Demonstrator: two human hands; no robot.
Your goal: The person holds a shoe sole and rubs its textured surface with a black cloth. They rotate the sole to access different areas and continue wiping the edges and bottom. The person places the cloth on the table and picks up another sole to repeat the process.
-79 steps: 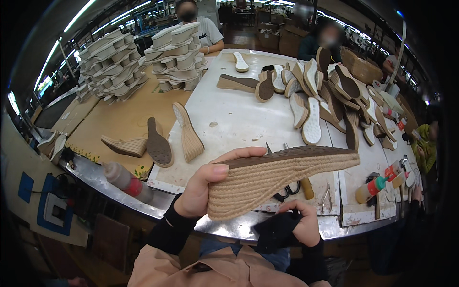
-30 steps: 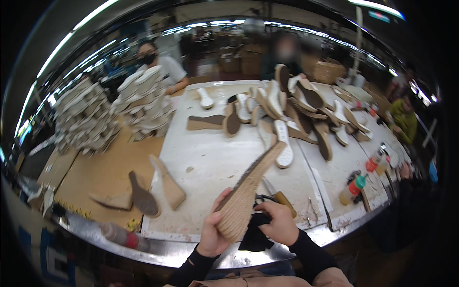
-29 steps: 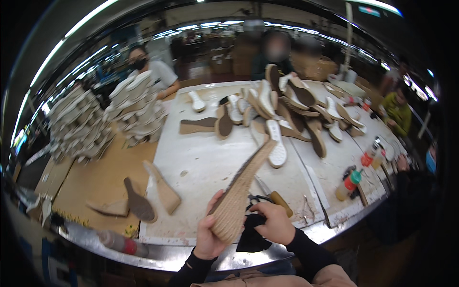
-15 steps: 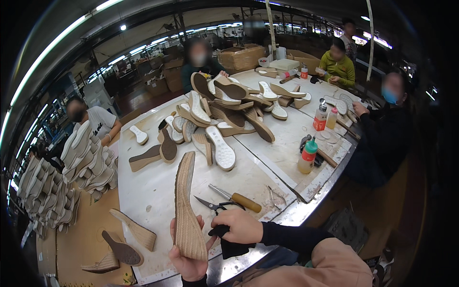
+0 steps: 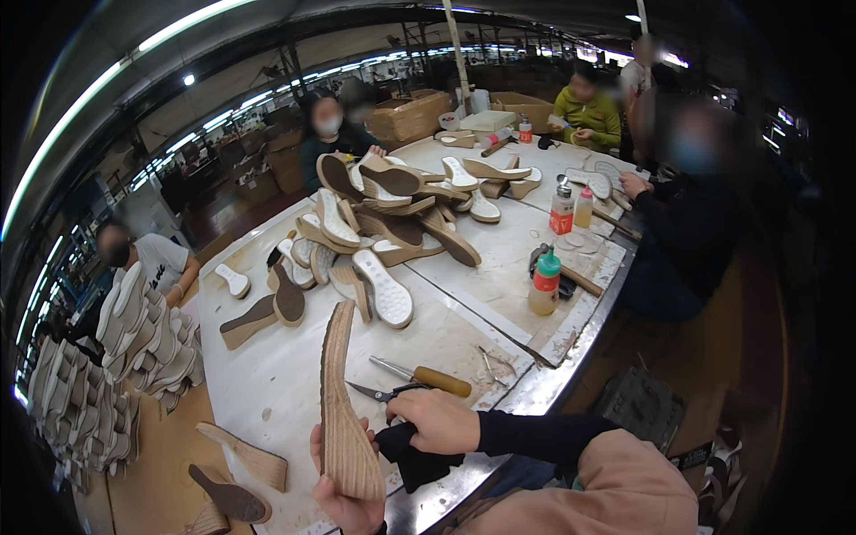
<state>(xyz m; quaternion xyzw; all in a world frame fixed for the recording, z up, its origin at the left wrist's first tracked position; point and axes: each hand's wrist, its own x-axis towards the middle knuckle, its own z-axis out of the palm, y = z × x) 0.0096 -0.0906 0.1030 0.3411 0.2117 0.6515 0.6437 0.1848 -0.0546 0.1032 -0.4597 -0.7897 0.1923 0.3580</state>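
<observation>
My left hand [image 5: 349,510] grips a tan wedge shoe sole [image 5: 346,428] with a rope-like textured side, held upright, heel end down. Close on its right, my right hand [image 5: 439,421] is closed on a black cloth [image 5: 426,465] that hangs beside the heel. Small black-handled scissors [image 5: 367,390] lie just beyond my right hand, handles partly covered by it. Behind them rests a metal-shafted tool with a yellow-brown handle [image 5: 443,381]. Two more wedge soles [image 5: 245,453] [image 5: 230,496] lie left of my left hand.
A large heap of wedge soles [image 5: 392,209] covers the table's middle. Stacked pale soles [image 5: 147,334] stand at left. Glue bottles [image 5: 544,290] [image 5: 562,209] and a hammer [image 5: 580,281] are at right. Co-workers sit around the white table [image 5: 285,374]; the nearest person [image 5: 691,223] is at right.
The view has swung right, so the table's contents appear farther left. The wedge sole remains in my left hand and the black cloth in my right, close to the heel.
</observation>
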